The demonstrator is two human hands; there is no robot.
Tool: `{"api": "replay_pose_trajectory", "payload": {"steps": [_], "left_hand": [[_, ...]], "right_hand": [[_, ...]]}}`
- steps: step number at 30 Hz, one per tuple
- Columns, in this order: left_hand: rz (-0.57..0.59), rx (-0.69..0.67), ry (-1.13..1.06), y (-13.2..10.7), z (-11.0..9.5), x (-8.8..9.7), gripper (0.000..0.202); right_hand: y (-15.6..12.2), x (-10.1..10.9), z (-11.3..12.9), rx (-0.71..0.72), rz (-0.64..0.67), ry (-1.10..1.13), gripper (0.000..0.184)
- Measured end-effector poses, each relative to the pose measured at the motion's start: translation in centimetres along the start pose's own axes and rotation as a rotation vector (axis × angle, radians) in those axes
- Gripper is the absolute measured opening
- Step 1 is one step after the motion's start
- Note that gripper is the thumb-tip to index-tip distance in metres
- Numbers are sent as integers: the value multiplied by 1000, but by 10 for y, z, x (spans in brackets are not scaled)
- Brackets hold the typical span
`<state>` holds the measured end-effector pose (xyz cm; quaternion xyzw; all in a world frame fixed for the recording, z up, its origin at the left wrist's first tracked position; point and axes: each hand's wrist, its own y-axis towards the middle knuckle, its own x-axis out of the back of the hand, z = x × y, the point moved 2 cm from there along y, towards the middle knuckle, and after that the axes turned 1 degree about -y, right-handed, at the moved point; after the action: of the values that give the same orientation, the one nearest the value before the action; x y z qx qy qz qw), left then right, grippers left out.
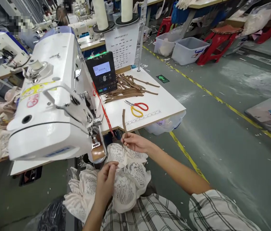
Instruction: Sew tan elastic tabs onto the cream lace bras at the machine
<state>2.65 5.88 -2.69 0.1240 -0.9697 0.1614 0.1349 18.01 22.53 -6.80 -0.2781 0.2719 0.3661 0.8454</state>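
My left hand (106, 181) is closed, pinching the edge of a white lace garment (128, 179) that lies bunched in my lap. My right hand (134, 141) is closed in a pinch on a brown strap (123, 120) that runs up over the table edge, its lower end meeting the lace. Both hands sit just in front of the white sewing machine (51, 106), near its presser foot (97, 141).
On the white table (166, 106) lie red and yellow scissors (137, 107), a pile of brown straps (125, 88) and a black control panel (103, 75). More cream fabric (5, 99) is heaped left. Plastic bins (188, 49) and red stools (218, 41) stand across the yellow floor line.
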Motion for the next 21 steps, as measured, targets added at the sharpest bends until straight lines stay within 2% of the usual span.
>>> {"api": "replay_pose_trajectory", "payload": {"steps": [3,6,9,12,15,18,19,21], "left_hand": [[104,-15,-32,3,-12,6,41],[179,-130,49,0,-23,10,30],[208,-187,76,-4,-30,10,33],[192,-260,20,-5,-34,12,24],[42,-474,106,-1,-37,26,21],[-228,-699,413,5,-35,45,26],[-303,-726,512,7,-34,50,26],[-408,-685,645,10,-30,58,24]], "right_hand": [[-18,-31,-21,16,75,-83,27],[-34,-53,-36,88,38,-266,20],[-41,-60,-43,69,-54,-350,22],[-36,-59,-37,82,-145,-326,25],[-21,-61,-16,212,-257,-375,27],[0,-70,5,278,-294,-557,27],[7,-75,11,290,-286,-639,27],[20,-84,19,355,-267,-807,24]]}}
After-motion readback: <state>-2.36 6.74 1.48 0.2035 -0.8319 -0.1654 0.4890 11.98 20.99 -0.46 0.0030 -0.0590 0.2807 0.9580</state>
